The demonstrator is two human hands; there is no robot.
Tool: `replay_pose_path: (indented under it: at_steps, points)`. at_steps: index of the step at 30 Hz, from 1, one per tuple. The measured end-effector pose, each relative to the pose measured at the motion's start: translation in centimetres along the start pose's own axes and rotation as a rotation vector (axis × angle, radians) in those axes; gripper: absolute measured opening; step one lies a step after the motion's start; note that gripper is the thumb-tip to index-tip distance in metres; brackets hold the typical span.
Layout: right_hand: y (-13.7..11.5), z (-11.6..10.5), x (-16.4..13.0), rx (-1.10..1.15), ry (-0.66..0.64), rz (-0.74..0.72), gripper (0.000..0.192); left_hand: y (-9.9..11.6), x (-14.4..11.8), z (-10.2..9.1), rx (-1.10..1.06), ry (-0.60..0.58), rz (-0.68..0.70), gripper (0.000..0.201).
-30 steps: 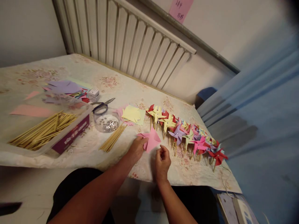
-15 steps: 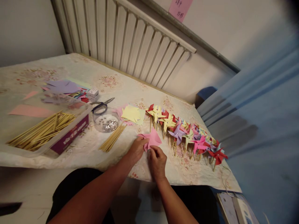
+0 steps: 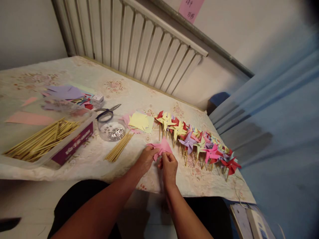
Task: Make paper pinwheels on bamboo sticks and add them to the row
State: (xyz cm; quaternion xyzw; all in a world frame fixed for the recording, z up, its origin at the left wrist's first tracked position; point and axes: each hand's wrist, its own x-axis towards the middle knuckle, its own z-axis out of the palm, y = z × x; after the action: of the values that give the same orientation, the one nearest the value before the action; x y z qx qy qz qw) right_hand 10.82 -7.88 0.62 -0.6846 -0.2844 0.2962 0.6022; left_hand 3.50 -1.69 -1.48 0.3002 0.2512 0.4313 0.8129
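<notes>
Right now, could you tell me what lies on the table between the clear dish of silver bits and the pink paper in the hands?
In the head view, a loose bundle of bamboo sticks lies there on the tablecloth.

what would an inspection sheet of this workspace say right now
surface: table under pale floral cloth
job's things: pink folded paper piece, pinched by both hands
clutter: row of coloured paper pinwheels on sticks; clear box of wooden sticks; loose stick bundle; round clear dish of silver pins; scissors; yellow paper squares
grippers: left hand and right hand both gripping the paper
cables: nothing seen
surroundings: white radiator; blue curtain
</notes>
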Motion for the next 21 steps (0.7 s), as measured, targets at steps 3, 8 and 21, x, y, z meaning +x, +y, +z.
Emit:
replay_pose_path:
  at_steps: [3, 8, 21]
  points:
    - [0.22, 0.15, 0.18, -0.018, 0.012, -0.015, 0.021, -0.01, -0.01, 0.05, 0.002, -0.002, -0.004, 0.015]
    - [0.45, 0.22, 0.41, -0.044, 0.023, -0.029, 0.021, 0.37, -0.28, 0.39, 0.009, -0.003, -0.012, 0.012]
    - [0.41, 0.1, 0.48, -0.021, -0.027, -0.027, 0.021, 0.55, -0.37, 0.5, 0.05, -0.013, -0.001, 0.017]
